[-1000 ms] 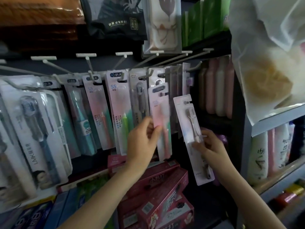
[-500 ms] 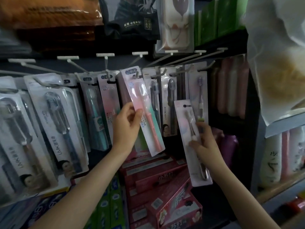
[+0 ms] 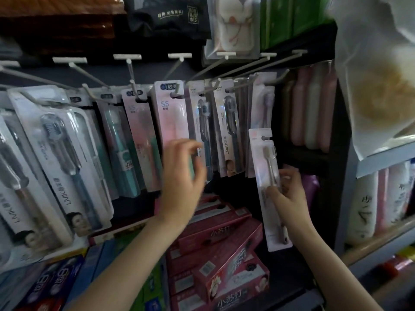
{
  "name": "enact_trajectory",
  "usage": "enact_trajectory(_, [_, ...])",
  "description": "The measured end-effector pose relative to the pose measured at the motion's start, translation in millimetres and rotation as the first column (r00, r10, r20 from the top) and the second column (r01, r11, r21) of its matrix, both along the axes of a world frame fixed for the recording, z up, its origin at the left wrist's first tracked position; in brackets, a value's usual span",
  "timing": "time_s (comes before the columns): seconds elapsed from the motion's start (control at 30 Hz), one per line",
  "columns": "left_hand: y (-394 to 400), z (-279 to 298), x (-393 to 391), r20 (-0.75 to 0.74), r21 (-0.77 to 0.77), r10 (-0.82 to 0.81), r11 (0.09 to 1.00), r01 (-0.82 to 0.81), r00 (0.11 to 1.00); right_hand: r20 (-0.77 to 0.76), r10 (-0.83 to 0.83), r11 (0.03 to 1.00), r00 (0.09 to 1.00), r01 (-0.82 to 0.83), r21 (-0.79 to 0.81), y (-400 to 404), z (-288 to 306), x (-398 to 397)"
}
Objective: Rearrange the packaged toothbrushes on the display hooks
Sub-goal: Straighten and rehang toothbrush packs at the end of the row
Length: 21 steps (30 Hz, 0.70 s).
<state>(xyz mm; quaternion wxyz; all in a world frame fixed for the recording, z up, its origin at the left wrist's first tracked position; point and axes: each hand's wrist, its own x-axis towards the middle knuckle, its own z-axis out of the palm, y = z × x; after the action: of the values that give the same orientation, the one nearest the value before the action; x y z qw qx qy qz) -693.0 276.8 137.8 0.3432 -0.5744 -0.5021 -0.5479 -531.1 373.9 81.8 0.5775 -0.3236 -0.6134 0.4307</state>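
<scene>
Right hand (image 3: 288,194) pinches the light, flexible toothbrush pack (image 3: 268,187) mid-card, best gripped nearer its twelve-o'clock hang-slot; left hand (image 3: 180,182), blurred, appears open.

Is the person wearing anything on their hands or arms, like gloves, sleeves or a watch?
No. The left hand and right hand are bare, without gloves or visible rings. Both forearms are uncovered as far as the picture shows, with no sleeves, watch or bracelet.

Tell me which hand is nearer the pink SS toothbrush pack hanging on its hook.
Left. The left hand is right in front of the pink SS pack's lower part. The right hand is off to its right, gripping a loose white toothbrush pack.
</scene>
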Motion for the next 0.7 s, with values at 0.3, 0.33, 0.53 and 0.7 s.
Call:
enact_trajectory(0.3, [76.2, 1.1, 32.1, 0.355, -0.533, 0.039, 0.829, 0.168, 0.934, 0.100, 0.023, 1.000, 0.995, -0.022, -0.012, 7.6, -6.8, 9.2])
enact_trajectory(0.33, [80.9, 3.1, 33.1, 0.384, -0.533, 0.048, 0.827, 0.179, 0.922, 0.098, 0.022, 1.000, 0.995, -0.020, -0.012, 8.2, -6.6, 10.9])
enact_trajectory(0.53, [96.4, 5.9, 34.1, 0.451, -0.521, 0.152, 0.845, 0.121, 0.879, 0.101, 0.034, 0.999, 0.994, -0.033, -0.010, 11.3, -6.0, 16.9])
enact_trajectory(0.7, [94.4, 6.4, 43.9, 0.425, -0.484, 0.108, 0.866, 0.125, 0.899, 0.107, 0.037, 0.999, 0.994, -0.036, -0.013, 13.8, -4.9, 16.8])
